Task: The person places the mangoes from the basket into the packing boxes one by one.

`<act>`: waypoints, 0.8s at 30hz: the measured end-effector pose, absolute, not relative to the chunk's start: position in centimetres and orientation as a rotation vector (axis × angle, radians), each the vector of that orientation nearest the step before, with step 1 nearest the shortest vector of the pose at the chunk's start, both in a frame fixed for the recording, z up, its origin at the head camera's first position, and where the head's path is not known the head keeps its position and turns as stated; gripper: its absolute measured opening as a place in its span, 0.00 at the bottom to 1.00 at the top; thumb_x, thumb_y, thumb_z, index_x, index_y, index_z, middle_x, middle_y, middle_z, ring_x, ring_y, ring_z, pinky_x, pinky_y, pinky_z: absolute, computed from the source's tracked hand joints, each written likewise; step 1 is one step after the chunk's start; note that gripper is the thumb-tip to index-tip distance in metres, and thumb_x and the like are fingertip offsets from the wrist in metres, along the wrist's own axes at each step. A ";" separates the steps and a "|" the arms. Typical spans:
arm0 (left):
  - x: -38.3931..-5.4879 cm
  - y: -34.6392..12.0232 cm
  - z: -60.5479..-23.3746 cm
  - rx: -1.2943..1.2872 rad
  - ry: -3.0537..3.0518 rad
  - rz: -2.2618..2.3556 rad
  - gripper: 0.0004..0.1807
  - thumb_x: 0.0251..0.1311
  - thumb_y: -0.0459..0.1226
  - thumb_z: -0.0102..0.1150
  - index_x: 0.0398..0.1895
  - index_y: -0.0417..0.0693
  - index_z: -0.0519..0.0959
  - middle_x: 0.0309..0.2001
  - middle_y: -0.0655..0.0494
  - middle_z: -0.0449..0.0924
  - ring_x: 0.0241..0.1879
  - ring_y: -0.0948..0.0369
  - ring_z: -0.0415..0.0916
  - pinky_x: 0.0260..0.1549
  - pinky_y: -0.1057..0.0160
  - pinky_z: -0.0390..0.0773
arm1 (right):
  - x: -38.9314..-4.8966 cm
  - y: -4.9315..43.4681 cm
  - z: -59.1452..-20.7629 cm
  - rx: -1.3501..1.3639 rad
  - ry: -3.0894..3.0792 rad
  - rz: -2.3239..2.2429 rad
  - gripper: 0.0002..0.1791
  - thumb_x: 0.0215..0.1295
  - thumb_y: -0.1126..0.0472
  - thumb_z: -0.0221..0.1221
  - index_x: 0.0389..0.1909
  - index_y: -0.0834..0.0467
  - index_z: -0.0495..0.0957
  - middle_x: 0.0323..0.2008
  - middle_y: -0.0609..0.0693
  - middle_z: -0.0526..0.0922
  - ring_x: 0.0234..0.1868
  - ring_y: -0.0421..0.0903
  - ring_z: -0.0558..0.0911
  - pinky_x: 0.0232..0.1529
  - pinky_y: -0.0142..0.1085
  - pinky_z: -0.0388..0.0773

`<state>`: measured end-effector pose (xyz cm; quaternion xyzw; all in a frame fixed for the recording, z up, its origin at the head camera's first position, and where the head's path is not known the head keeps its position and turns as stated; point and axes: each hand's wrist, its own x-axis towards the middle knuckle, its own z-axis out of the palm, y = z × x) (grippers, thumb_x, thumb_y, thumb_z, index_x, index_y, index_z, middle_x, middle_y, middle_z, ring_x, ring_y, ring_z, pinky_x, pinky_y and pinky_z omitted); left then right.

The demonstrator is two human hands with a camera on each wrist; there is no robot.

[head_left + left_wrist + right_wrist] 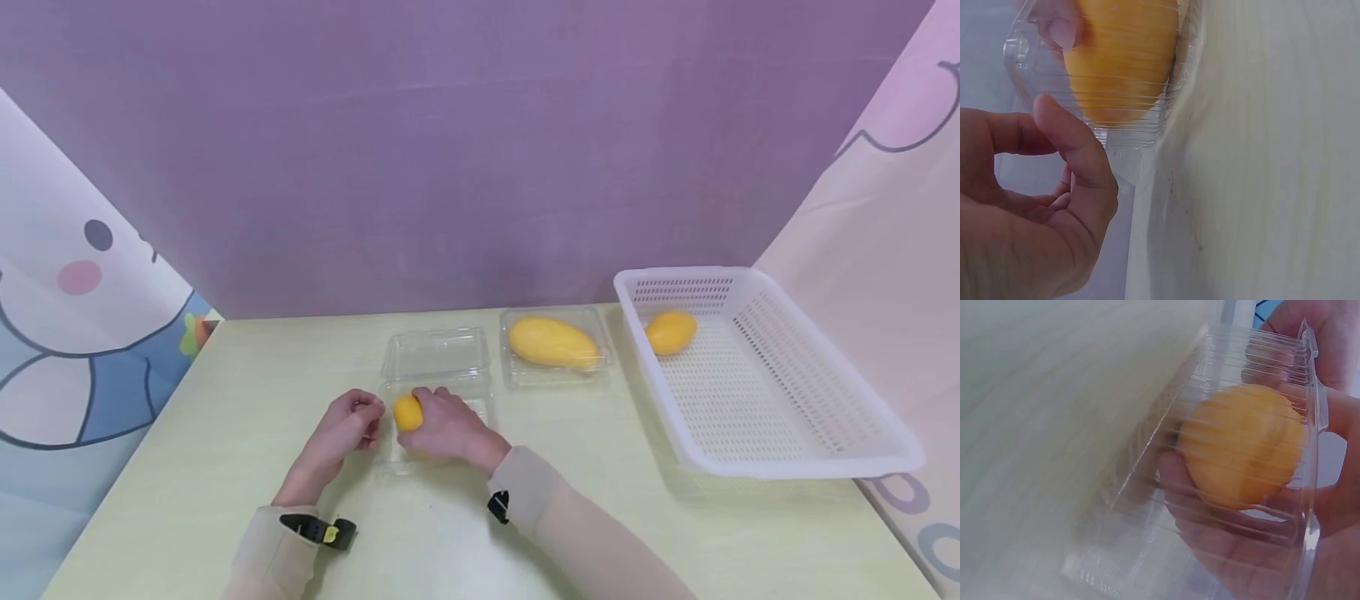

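My right hand (447,425) grips a yellow mango (407,413) inside an open clear plastic clamshell box (390,458). Through the ribbed wall in the right wrist view, the mango (1241,447) sits low in the box with the fingers curled along its side. My left hand (347,429) is beside the box's left edge, its fingers loosely bent. In the left wrist view, a fingertip of the left hand (1041,206) lies close to the box wall; whether it touches cannot be told. The raised lid (437,354) leans away at the back.
Right of the open box, a closed clear box (517,375) contains a long yellow fruit (555,342). A white perforated basket (780,467) stands at the right with one mango (671,332) in its far left corner. A purple backdrop (450,167) rises behind the pale table (187,467).
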<state>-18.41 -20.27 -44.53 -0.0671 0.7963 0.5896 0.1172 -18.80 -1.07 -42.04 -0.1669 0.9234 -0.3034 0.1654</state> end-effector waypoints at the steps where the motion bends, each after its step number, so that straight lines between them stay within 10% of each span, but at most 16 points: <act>1: -18.4 -20.3 -44.5 -0.197 2.330 1.728 0.14 0.73 0.36 0.50 0.54 0.34 0.67 0.32 0.46 0.72 0.27 0.56 0.72 0.28 0.63 0.78 | -18.8 -1.1 -42.0 -0.475 2.629 -0.869 0.41 0.60 0.47 0.64 0.72 0.57 0.66 0.46 0.50 0.74 0.41 0.47 0.73 0.40 0.39 0.73; 24: -18.4 -20.1 -44.5 -0.181 2.312 1.746 0.15 0.74 0.35 0.49 0.55 0.33 0.66 0.32 0.49 0.72 0.26 0.58 0.71 0.25 0.65 0.77 | -18.2 -2.0 -42.4 -0.421 2.677 -0.958 0.44 0.62 0.37 0.65 0.72 0.59 0.66 0.51 0.56 0.76 0.37 0.45 0.75 0.34 0.36 0.75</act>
